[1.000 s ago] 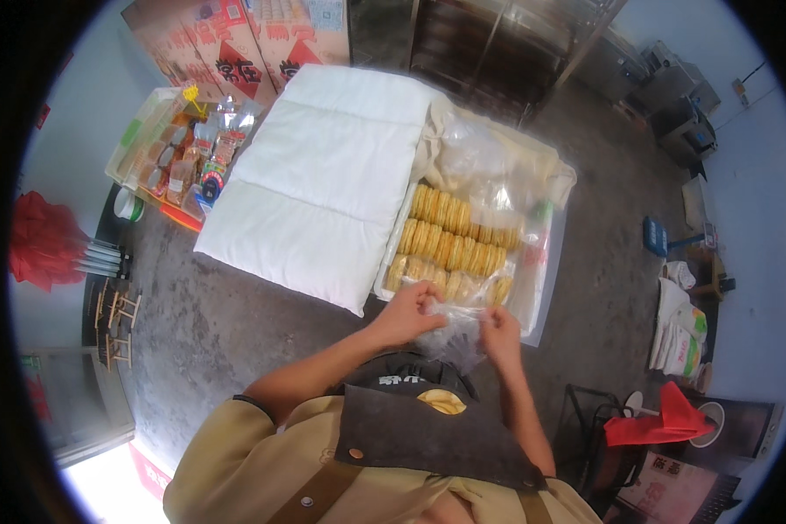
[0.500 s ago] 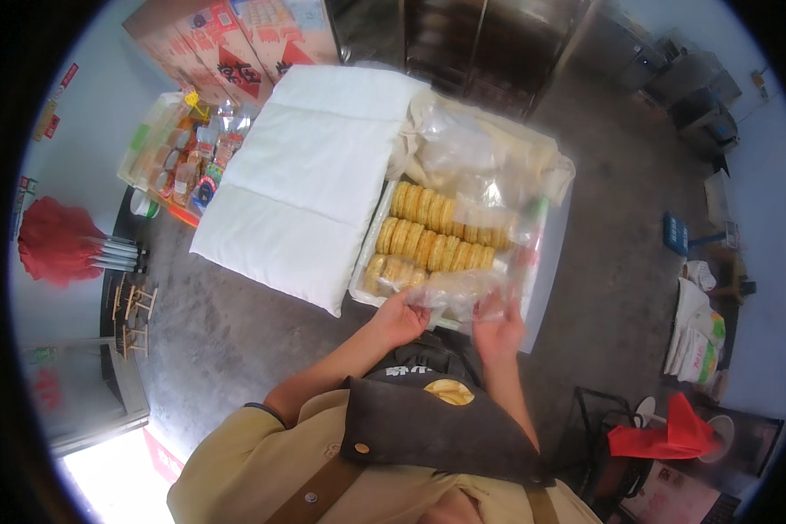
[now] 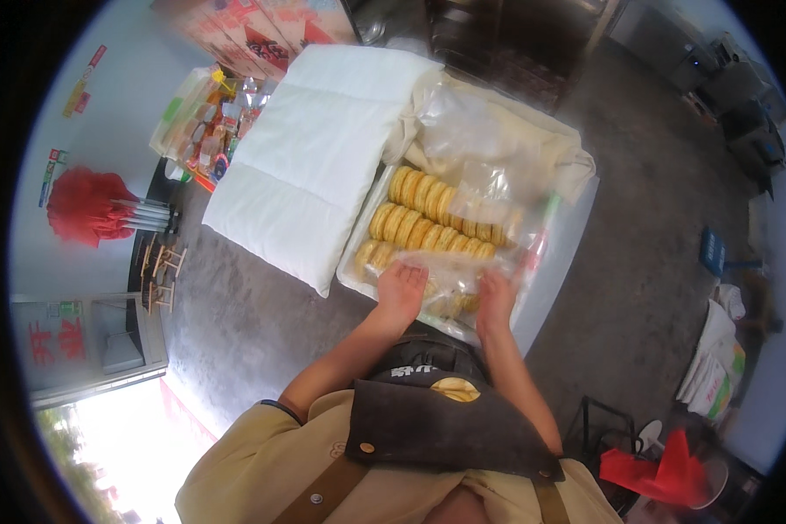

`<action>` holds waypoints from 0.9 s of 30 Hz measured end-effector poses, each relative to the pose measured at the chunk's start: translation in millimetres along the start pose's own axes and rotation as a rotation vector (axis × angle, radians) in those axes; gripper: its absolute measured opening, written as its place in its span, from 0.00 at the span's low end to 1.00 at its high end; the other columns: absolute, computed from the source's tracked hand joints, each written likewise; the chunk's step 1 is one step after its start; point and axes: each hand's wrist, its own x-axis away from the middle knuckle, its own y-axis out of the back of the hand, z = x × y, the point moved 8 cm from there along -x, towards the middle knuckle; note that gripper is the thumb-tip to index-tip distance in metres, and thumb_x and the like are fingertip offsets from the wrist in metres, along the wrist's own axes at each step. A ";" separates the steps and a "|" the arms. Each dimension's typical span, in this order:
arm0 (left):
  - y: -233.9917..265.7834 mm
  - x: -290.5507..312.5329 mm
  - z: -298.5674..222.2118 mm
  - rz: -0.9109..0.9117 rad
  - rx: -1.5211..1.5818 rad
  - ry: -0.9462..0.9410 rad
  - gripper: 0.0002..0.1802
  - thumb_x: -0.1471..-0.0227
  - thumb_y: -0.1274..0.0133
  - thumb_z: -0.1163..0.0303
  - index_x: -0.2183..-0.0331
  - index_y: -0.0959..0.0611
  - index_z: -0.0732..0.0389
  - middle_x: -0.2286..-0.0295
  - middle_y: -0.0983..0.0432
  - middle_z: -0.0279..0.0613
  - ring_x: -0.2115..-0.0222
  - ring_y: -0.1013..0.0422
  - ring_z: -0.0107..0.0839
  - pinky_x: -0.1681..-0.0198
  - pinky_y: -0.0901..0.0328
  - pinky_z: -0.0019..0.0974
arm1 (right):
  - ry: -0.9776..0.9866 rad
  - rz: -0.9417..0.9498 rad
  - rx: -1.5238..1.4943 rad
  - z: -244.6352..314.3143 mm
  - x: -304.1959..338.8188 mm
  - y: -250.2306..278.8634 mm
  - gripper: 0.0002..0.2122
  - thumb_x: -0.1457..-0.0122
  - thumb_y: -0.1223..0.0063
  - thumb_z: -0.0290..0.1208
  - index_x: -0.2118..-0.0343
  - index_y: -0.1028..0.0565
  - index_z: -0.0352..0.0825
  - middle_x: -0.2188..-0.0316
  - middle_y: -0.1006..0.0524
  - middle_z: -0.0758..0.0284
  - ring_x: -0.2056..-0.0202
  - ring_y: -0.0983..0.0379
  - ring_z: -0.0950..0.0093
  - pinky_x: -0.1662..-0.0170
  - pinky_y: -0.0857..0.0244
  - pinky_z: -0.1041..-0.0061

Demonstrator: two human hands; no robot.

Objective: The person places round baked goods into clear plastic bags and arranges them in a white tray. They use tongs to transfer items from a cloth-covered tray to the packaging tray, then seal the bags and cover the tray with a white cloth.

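A white foam box (image 3: 348,278) holds rows of round golden flatbreads (image 3: 410,229) standing on edge. Clear plastic sheeting (image 3: 450,268) lies over the nearest row, and I grip its edge with both hands. My left hand (image 3: 402,290) is closed on the sheet at the left, over the near row. My right hand (image 3: 495,301) pinches it farther right, near the box's front right corner. More crumpled plastic (image 3: 480,188) covers the right end of the back rows. Folded beige cloth (image 3: 537,148) lines the far side of the box.
A white quilted pad (image 3: 310,157) lies left of the box. Beyond it stand a crate of bottles and jars (image 3: 205,144) and printed cartons (image 3: 253,39). Red umbrellas (image 3: 92,205) lean at the left wall; a red cloth (image 3: 659,472) hangs at lower right.
Both hands have moved slightly away from me, drawing the plastic's edge farther over the near row. The whole view has shifted a little.
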 end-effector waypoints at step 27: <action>-72.2 -3.9 24.4 0.219 -1.557 -0.554 0.43 0.46 0.39 0.54 0.36 0.31 0.68 0.35 0.39 0.61 0.36 0.38 0.57 0.34 0.40 0.47 | -0.141 0.054 0.796 -26.1 -68.9 28.9 0.21 0.36 0.41 0.42 0.48 0.20 0.28 0.59 0.17 0.65 0.60 0.23 0.75 0.54 0.31 0.73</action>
